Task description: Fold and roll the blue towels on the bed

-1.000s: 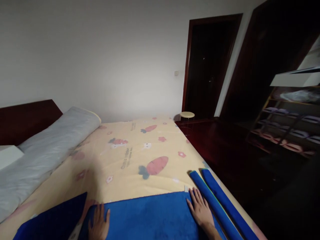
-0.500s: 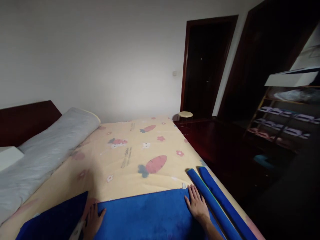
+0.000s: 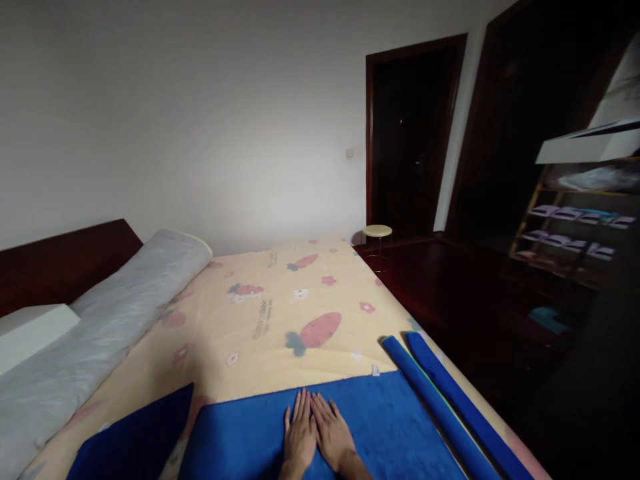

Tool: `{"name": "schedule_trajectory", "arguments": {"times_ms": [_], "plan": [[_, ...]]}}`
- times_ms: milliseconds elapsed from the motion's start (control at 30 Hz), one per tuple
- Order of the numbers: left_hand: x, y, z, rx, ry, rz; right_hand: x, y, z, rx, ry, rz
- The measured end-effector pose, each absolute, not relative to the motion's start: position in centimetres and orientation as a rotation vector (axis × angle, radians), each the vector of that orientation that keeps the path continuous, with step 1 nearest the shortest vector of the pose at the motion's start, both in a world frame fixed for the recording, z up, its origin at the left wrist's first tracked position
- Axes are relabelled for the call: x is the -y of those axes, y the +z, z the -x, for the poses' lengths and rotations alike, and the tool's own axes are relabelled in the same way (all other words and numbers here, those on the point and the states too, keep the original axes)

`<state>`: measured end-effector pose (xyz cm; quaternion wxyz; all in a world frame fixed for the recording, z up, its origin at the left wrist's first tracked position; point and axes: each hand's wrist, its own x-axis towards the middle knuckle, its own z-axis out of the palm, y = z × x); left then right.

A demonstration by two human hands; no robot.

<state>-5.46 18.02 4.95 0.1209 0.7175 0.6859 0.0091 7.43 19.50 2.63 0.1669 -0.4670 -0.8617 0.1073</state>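
Both palms lie flat and open, side by side, on the blue towel (image 3: 320,427): the left hand (image 3: 299,437) and right hand (image 3: 333,437) have slid in from its outer corners to meet at the middle. Two rolled blue towels (image 3: 440,407) lie at three o'clock, on the carrot-print bedsheet (image 3: 280,313).

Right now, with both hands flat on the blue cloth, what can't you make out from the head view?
- Blue cloth: near part cut off by the bottom edge.
- Left hand and right hand: wrists run out of frame; cloth beneath them is hidden.
- Two blue rolls: near ends cut off by the bottom edge.
- Print on the bedsheet: too small to read.
- Shelf contents: dark and blurred.
- Doorway: too dark to see inside.
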Motion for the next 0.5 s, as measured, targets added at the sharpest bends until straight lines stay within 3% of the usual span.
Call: {"name": "schedule_trajectory", "arguments": {"times_ms": [100, 267, 500], "plan": [[-17.6, 5.1, 10.8, -2.158, 0.046, -2.046, -20.7, 3.3, -13.9, 2.366, 0.352, 1.542], [-16.4, 4.3, 24.7, -2.797, 0.193, -1.656, -22.2, 2.6, -24.6, 2.002, 0.102, 2.027], [-15.8, 2.6, 31.1, -2.948, 0.323, -1.460, -21.9, 0.8, -25.6, 1.932, -0.022, 2.111]]}}
